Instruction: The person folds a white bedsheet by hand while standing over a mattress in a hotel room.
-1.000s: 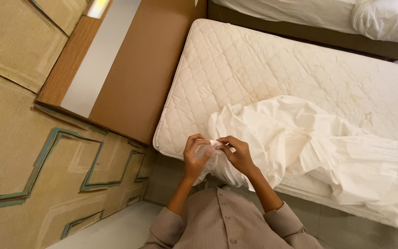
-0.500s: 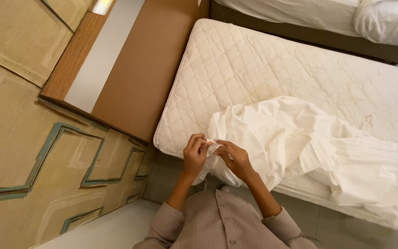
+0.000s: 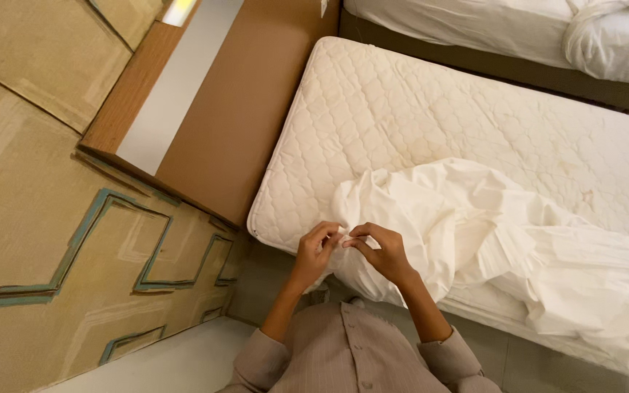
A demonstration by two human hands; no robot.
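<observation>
A crumpled white sheet (image 3: 489, 240) lies bunched over the near side of a bare quilted mattress (image 3: 431, 116). My left hand (image 3: 313, 251) and my right hand (image 3: 380, 251) meet at the sheet's near edge by the mattress corner. Both pinch the fabric, fingertips almost touching each other. The sheet spills over the mattress edge below my hands and trails off to the right. My sleeves and buttoned beige shirt fill the bottom of the view.
A brown headboard panel (image 3: 245, 109) with a wooden ledge (image 3: 129, 94) runs along the mattress's left end. A patterned wall (image 3: 52, 255) stands at left. A second bed with white bedding (image 3: 518, 29) lies beyond. Pale floor (image 3: 169, 360) shows by my body.
My hands have stayed at the sheet's edge, shifting their fingers slightly on the fabric. The view has drifted a little; the sheet lies much the same.
</observation>
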